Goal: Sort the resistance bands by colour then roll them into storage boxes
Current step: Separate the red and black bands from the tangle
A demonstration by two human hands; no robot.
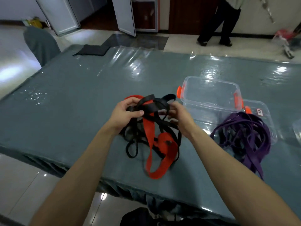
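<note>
A tangle of black bands [153, 105] and red bands [162, 152] is lifted above the table's front edge, its lower loops trailing on the cloth. My left hand [125, 113] grips the black bands at the top of the tangle, thumb across them. My right hand [179, 116] holds the same bundle from the right, fingers curled into the black strands. A heap of purple bands [247, 136] lies to the right, partly over a clear lid [263, 115]. A clear storage box [210, 93] with orange clips stands empty behind the heap.
The table [81, 98] wears a grey-green cloth under shiny clear plastic. A dark folded cloth [92, 49] lies at its far left corner, near a covered chair [40, 43]. Another person's legs [216, 26] stand on the floor beyond. Another clear container's edge [297, 129] shows at right.
</note>
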